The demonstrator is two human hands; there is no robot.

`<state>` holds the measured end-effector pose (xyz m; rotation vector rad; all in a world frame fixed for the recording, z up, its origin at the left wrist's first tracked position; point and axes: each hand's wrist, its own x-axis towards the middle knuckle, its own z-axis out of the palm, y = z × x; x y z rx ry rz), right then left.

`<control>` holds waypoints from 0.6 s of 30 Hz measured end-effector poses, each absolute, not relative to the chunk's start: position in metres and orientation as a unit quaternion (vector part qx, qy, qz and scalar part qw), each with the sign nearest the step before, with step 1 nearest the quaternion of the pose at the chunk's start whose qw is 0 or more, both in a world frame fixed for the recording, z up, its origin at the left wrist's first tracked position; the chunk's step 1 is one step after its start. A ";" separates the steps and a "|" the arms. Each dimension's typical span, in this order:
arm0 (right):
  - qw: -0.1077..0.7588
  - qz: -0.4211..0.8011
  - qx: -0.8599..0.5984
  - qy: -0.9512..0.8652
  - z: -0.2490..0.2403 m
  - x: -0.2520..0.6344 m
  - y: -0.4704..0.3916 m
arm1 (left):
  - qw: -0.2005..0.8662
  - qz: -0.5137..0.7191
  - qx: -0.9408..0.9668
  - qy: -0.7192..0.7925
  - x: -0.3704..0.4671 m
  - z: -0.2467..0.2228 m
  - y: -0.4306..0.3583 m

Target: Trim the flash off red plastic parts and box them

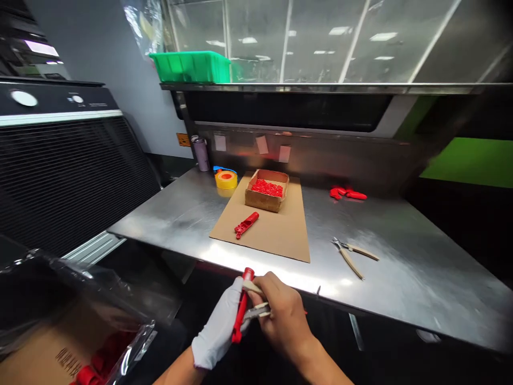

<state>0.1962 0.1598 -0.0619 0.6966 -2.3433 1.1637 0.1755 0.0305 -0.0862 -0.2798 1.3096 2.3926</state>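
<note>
My left hand (220, 323) wears a white glove and is closed around a long red plastic part (242, 310), held upright in front of the table edge. Bare, my right hand (282, 310) is wrapped round pliers with light handles (256, 311), their metal against the red part; its tips are partly hidden. A similar red part (246, 224) lies on a cardboard sheet (276, 238). Behind it stands an open cardboard box (262, 201) holding small red pieces (266, 188).
A second pair of pliers (348, 254) and red parts (348, 193) lie on the metal table (180, 214) at right. Yellow tape (226, 180) and a bottle (201, 154) stand back left. A plastic-lined carton (44, 347) is lower left; a green bin (190, 67) sits above.
</note>
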 end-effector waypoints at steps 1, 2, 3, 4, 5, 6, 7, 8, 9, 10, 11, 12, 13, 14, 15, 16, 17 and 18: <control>0.203 0.427 0.268 -0.839 -0.063 0.197 0.162 | 0.195 0.854 -0.101 0.472 0.176 -0.086 0.031; 0.190 0.437 0.287 -0.831 -0.065 0.198 0.163 | 0.192 0.854 -0.103 0.473 0.176 -0.085 0.032; 0.182 0.444 0.301 -0.824 -0.067 0.198 0.165 | 0.191 0.853 -0.104 0.474 0.176 -0.086 0.033; 0.181 0.449 0.301 -0.822 -0.069 0.198 0.167 | 0.196 0.852 -0.107 0.474 0.176 -0.086 0.033; 0.185 0.448 0.287 -0.827 -0.070 0.198 0.168 | 0.203 0.850 -0.109 0.473 0.175 -0.087 0.034; 0.186 0.445 0.277 -0.831 -0.072 0.198 0.168 | 0.210 0.850 -0.113 0.470 0.175 -0.089 0.034; 0.181 0.442 0.278 -0.833 -0.074 0.197 0.168 | 0.215 0.851 -0.118 0.464 0.174 -0.091 0.035; 0.172 0.441 0.292 -0.831 -0.075 0.197 0.168 | 0.221 0.853 -0.124 0.456 0.173 -0.092 0.035; 0.162 0.443 0.312 -0.825 -0.077 0.197 0.167 | 0.226 0.855 -0.130 0.448 0.172 -0.094 0.035; 0.158 0.444 0.323 -0.821 -0.078 0.197 0.166 | 0.238 0.855 -0.134 0.440 0.171 -0.095 0.035; 0.165 0.443 0.320 -0.821 -0.078 0.197 0.165 | 0.257 0.852 -0.135 0.435 0.171 -0.096 0.034; 0.178 0.438 0.308 -0.825 -0.078 0.196 0.165 | 0.276 0.847 -0.134 0.434 0.170 -0.096 0.034; 0.189 0.431 0.300 -0.830 -0.078 0.195 0.164 | 0.285 0.843 -0.132 0.436 0.170 -0.096 0.033; 0.194 0.425 0.300 -0.832 -0.078 0.195 0.164 | 0.281 0.843 -0.131 0.440 0.170 -0.095 0.033; 0.194 0.422 0.308 -0.830 -0.077 0.194 0.164 | 0.264 0.845 -0.130 0.447 0.170 -0.094 0.032; 0.190 0.422 0.316 -0.828 -0.075 0.195 0.163 | 0.241 0.847 -0.128 0.456 0.171 -0.094 0.032; 0.188 0.422 0.317 -0.829 -0.074 0.195 0.162 | 0.218 0.848 -0.124 0.468 0.171 -0.093 0.031; 0.191 0.420 0.309 -0.832 -0.073 0.197 0.161 | 0.202 0.844 -0.118 0.482 0.171 -0.093 0.031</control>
